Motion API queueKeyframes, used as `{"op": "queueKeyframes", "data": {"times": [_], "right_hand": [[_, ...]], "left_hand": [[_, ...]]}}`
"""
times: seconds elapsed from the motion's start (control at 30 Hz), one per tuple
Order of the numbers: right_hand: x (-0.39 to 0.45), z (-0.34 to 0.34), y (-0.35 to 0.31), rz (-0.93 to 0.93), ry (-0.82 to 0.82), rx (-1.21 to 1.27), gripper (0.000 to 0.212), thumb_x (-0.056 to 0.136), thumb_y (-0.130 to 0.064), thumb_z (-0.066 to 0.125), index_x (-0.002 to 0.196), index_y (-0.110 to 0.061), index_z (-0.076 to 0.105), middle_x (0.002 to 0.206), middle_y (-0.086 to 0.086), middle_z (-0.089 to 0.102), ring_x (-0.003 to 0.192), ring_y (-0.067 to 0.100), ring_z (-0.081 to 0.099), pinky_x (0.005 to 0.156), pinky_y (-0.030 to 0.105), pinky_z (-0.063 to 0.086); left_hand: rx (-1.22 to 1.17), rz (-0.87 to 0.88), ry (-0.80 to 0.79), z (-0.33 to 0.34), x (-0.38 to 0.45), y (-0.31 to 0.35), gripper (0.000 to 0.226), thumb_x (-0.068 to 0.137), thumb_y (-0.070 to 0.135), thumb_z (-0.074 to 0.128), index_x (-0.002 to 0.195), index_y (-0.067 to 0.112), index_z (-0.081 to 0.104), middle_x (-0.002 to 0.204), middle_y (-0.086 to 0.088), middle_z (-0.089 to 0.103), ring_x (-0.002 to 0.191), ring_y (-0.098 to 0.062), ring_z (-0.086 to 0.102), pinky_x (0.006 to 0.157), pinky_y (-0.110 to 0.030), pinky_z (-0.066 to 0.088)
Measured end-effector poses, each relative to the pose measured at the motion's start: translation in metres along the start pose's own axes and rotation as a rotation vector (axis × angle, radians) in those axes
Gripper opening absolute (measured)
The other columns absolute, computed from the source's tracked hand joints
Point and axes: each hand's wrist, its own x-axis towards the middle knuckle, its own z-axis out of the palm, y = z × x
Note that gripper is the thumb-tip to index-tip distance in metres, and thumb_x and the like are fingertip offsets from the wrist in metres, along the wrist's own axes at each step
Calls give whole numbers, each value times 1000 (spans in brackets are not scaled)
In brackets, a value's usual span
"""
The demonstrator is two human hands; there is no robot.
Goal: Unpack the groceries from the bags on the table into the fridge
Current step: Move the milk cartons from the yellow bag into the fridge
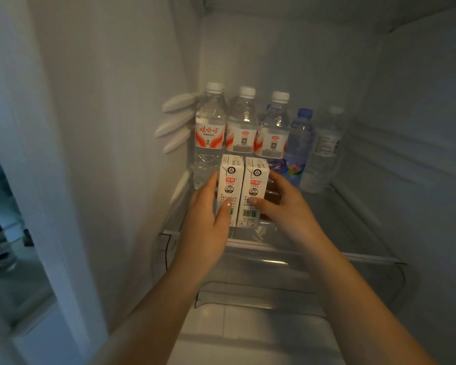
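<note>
Two white milk cartons stand upright side by side at the front of the fridge's glass shelf. My left hand grips the left milk carton, thumb across its front and fingers round its left side. My right hand grips the right milk carton, thumb on its front and fingers behind its right side. Both forearms reach in from below.
Behind the cartons stand several water bottles: three red-labelled bottles, a blue-capped bottle and a clear bottle at the right. A transparent drawer sits under the shelf. The open fridge door's racks are at the far left.
</note>
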Motion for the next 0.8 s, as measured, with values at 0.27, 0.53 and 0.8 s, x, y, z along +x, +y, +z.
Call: {"op": "queueKeyframes", "data": {"times": [0.27,0.53,0.8], "right_hand": [[9,16,-2,-23,18,-14,58,82,-8,68,130,-31,45,122,-4,60,112,15,57,90,46,52],[31,48,-7,-32,28,2,59,81,-8,68,132,-24,44,124,0,59,113,18,57,91,48,51],[46,71,-12,-46,26,16,59,82,-4,66,134,-21,43,126,1,58,111,15,56,93,42,51]], "left_hand": [[-53,-44,22,-5,4,2,44,97,17,43,139,30,40,130,6,56,115,-11,56,86,-33,55],[-66,-115,191,-5,17,-10,44,98,15,42,141,26,39,131,1,56,117,-15,55,92,-42,52],[19,-118,282,-11,40,-19,46,97,10,44,140,23,40,133,-1,54,120,-17,53,94,-43,50]]}}
